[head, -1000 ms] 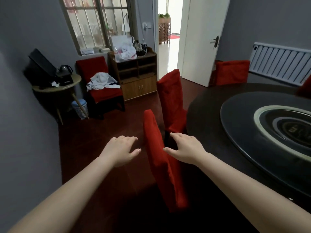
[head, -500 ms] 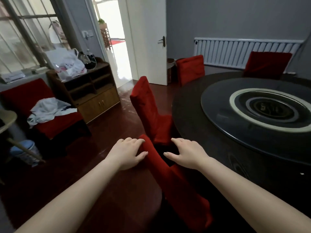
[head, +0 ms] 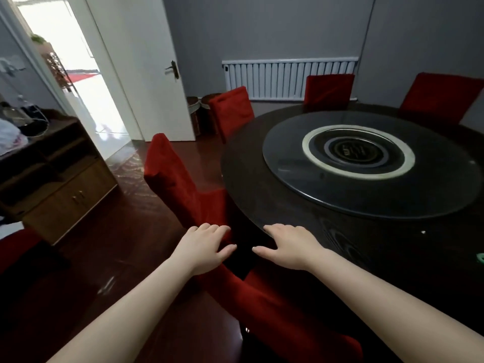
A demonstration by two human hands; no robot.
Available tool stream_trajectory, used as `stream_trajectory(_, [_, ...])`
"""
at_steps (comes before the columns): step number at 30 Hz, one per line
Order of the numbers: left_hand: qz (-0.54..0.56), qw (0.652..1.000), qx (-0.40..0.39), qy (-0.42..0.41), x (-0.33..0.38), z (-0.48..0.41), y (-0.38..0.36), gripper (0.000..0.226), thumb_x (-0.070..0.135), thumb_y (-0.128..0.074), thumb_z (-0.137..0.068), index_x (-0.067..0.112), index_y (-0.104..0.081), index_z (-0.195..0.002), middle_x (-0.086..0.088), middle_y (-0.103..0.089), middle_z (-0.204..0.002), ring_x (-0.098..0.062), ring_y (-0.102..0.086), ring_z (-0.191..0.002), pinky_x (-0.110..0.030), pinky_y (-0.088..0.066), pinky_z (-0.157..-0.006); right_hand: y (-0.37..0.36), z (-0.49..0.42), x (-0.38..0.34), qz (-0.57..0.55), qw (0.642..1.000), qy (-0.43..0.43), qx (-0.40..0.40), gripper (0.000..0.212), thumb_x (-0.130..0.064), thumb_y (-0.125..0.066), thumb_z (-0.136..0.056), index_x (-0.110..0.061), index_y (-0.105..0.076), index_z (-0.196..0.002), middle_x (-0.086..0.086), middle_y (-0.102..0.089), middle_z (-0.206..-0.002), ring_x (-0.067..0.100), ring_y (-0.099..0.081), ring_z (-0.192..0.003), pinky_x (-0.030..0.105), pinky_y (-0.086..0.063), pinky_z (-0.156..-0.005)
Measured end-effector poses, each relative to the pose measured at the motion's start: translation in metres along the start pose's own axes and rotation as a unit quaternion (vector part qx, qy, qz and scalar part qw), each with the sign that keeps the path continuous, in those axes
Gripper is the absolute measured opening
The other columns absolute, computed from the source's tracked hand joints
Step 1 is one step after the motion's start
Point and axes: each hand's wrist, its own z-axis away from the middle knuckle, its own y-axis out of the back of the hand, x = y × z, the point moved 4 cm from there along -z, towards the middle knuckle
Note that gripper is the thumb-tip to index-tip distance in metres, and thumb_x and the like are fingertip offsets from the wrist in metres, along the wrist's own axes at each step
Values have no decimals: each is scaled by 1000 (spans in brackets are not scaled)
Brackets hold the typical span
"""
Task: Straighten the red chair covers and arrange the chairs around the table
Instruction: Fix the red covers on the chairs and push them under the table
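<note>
View swung right: window, armchair and side table left the frame, the cabinet (head: 65, 195) slid to the left edge, and the radiator (head: 282, 79) plus two far chairs (head: 328, 90) (head: 440, 96) came in behind the table (head: 262, 200). Left hand (head: 203, 247) went from hovering clear of the nearest chair cover (head: 275, 310) to resting with loose fingers on its top edge. Right hand (head: 288, 244), spread flat, ended up off the cover and at the table rim, and the covered chair back dropped lower, under the left wrist.
</note>
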Motion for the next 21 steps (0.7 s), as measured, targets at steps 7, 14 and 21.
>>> stream_trajectory(7, [-4,995,-65,-75,-13,-31,-43,63,69,-30,-94,31,-41,-144,10,-55,-138,-15,-46,-129,-37,-38,-103,-23,11,9,-36,995,-97,-12,82,-81,-33,-82,-24,-46,-139,-1,-53,-142,23,-50,-128,44,-39,-103])
stream_trajectory(14, [-11,975,-87,-205,11,-61,-56,64,68,-31,-95,28,-45,-142,6,-58,-136,-19,-49,-129,-41,-39,-100,-50,71,14,-66,963,-261,-6,84,-79,-33,-87,-19,-39,-147,3,-46,-149,24,-45,-134,44,-37,-106])
stream_trajectory(21, [17,956,-113,-270,24,-46,-73,63,68,-30,-95,28,-46,-141,5,-59,-136,-20,-49,-129,-42,-39,-101,-102,119,-21,-104,924,-369,2,80,-77,-28,-88,-20,-47,-141,2,-53,-141,25,-51,-127,43,-40,-102])
